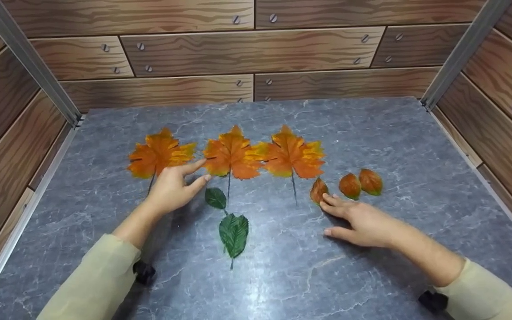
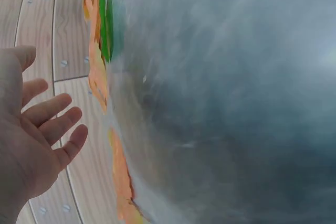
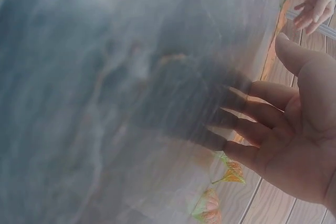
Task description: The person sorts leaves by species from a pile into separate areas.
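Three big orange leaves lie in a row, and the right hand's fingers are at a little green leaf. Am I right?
Not quite: in the head view, the little leaf at the right hand is reddish-brown, not green. Three big orange leaves do lie in a row.

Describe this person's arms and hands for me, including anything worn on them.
The left sleeve and right sleeve are plain pale greenish-beige, ending short of the wrists. A small black object shows beside each cuff: left black object, right black object. The left hand and right hand are ungloved, with no rings visible.
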Demonstrator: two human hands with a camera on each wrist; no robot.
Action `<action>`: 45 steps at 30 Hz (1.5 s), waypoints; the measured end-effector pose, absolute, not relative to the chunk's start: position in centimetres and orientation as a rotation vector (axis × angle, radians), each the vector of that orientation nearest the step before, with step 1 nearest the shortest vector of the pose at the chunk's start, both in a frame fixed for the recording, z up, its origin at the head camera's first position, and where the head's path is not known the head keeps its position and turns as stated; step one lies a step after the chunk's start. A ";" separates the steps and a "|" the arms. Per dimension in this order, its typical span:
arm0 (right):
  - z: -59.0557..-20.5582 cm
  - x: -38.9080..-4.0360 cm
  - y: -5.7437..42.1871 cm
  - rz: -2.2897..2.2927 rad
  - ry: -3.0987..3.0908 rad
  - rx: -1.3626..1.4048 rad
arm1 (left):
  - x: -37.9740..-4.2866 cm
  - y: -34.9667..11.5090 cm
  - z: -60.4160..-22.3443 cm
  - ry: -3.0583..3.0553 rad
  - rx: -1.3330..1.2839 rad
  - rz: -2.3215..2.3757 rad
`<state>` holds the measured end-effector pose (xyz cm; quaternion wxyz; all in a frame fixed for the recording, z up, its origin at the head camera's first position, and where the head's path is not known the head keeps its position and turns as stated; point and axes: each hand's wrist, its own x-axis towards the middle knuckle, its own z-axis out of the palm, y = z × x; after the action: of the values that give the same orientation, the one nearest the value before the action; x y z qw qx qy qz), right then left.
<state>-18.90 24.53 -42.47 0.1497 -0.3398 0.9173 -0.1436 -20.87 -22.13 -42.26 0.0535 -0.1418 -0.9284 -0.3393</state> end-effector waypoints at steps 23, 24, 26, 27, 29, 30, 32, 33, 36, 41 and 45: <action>-42.6 -18.9 24.4 -0.416 2.628 -0.962 | -17.6 -18.9 -44.8 -2.753 0.212 -1.471; -42.6 -18.9 24.4 -0.417 2.628 -0.962 | -17.6 -18.7 -44.9 -2.762 0.223 -1.446; -42.5 -18.9 24.4 -0.418 2.632 -0.958 | -17.6 -18.3 -45.0 -2.782 0.241 -1.395; -42.5 -18.9 24.4 -0.418 2.634 -0.953 | -17.6 -18.1 -45.1 -2.791 0.246 -1.375; -42.4 -18.8 24.5 -0.417 2.638 -0.947 | -17.7 -17.7 -45.2 -2.807 0.258 -1.338; -42.4 -18.8 24.5 -0.416 2.638 -0.946 | -17.7 -17.5 -45.2 -2.813 0.266 -1.315; -42.4 -18.8 24.5 -0.414 2.637 -0.947 | -17.8 -17.3 -45.3 -2.825 0.274 -1.276; -42.4 -18.8 24.5 -0.410 2.636 -0.948 | -17.8 -17.2 -45.3 -2.832 0.278 -1.252; -42.4 -18.8 24.5 -0.406 2.636 -0.947 | -18.0 -17.0 -45.4 -2.854 0.287 -1.186; -42.5 -18.8 24.5 -0.409 2.643 -0.956 | -18.2 -17.0 -45.4 -2.903 0.293 -1.101; -42.5 -18.8 24.5 -0.419 2.655 -0.973 | -18.2 -17.1 -45.4 -2.936 0.274 -1.043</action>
<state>-18.82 24.46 -42.52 0.1411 -0.3370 0.9195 -0.1453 -18.22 -17.07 -45.44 0.0070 0.0878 -0.9387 -0.3333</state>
